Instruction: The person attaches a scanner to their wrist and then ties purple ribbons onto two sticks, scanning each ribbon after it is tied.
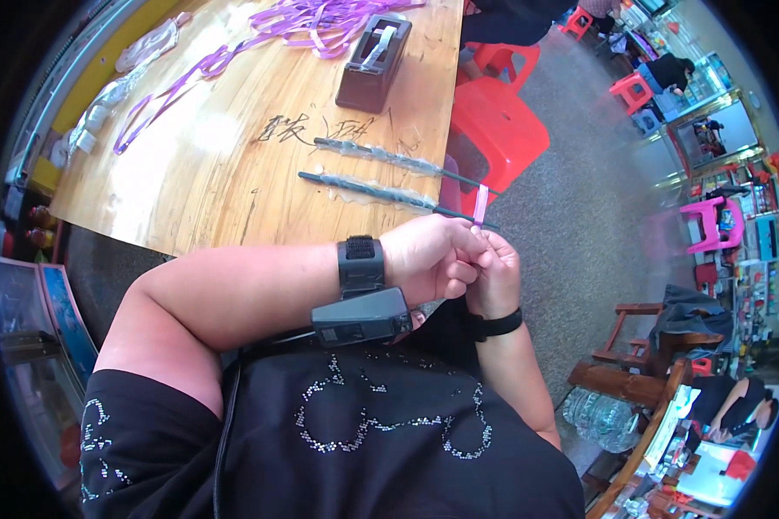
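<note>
Two thin dark rods lie side by side, stuck to the wooden table with lumpy translucent material, their ends jutting past its right edge. A narrow pink ribbon (pixel 481 206) spans from the end of the far rod (pixel 381 156) to the end of the near rod (pixel 368 189). Just below the near rod's tip, my left hand (pixel 433 259) is closed, thumb and forefinger pinching at the ribbon's lower end. Pressed against it, my right hand (pixel 497 275) is closed at the same spot. The fingers cover whatever part of the ribbon lies between them.
On the wooden table (pixel 216 186) stand a dark tape dispenser (pixel 372 65) and a heap of purple ribbons (pixel 320 26). Crumpled clear plastic (pixel 104 112) lies along its left side. A red plastic chair (pixel 502 121) is beside the right edge. Other people sit farther off at right.
</note>
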